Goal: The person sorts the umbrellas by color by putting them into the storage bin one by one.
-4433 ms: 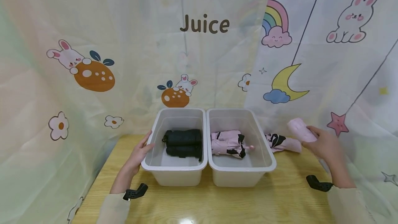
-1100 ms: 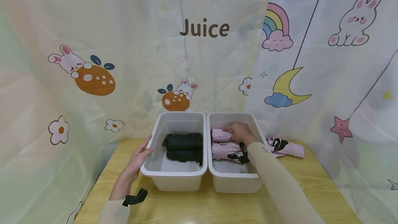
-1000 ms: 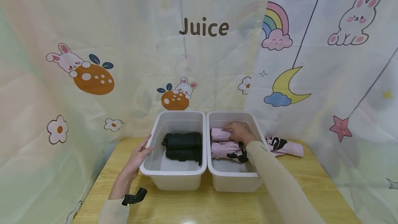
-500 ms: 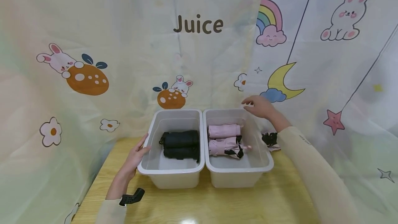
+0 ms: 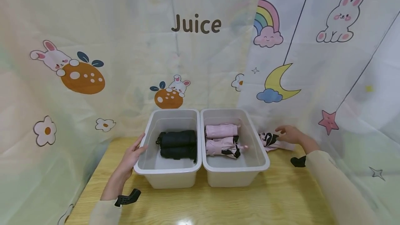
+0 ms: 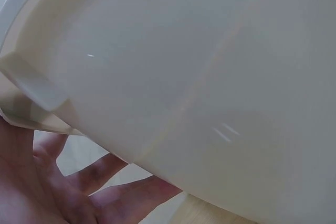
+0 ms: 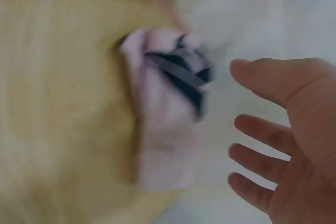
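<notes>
Pink umbrella [image 5: 274,141] lies on tabletop [image 5: 218,200] just right of right bin [image 5: 260,155], long axis left-right, black strap end toward bin. Right hand [image 5: 290,134] at its far side, fingers spread, empty; contact not clear, wrist view blurred. Left hand [image 5: 131,153] well apart, flat against left bin [image 5: 142,162] wall. Versus half-second earlier: right hand dropped from above right bin to umbrella; two pink umbrellas [image 5: 222,140] in bin unchanged.

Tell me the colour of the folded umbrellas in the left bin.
Black umbrellas; clearest in the head view.
</notes>
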A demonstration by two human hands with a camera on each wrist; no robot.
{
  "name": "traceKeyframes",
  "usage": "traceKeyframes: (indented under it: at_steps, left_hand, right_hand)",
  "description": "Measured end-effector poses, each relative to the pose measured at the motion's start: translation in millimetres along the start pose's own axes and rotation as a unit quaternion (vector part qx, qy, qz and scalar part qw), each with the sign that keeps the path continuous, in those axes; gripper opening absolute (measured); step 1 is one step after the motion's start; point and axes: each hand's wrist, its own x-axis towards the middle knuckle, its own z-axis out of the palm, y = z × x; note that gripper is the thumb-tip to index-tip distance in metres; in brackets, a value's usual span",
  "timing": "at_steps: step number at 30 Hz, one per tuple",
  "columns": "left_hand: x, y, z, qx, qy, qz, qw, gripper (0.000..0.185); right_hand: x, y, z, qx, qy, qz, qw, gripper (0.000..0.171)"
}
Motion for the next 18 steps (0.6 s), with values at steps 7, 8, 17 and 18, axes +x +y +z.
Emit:
traceKeyframes:
  at_steps: [7,8,17,18]
  left_hand:
    - [-5.7,-3.7,1.2,-0.005,0.007,0.003,1.0,0.063]
    - [-5.9,-4.0,1.6,-0.006,0.01,0.002,0.9999,0.063]
    - [-1.5,-1.9,2.0,-0.012,0.005,-0.002,0.9999,0.062]
    - [-1.6,-1.7,1.1,-0.014,0.008,-0.002,0.9999,0.062]
  right_hand:
    - [0,41,40,-0.014,0.016,0.013,1.0,0.066]
    - [1,45,44,-0.016,0.016,0.015,1.0,0.069]
    - [16,51,57,-0.073,0.015,0.061,0.995,0.08]
    - [18,50,58,-0.077,0.014,0.068,0.995,0.079]
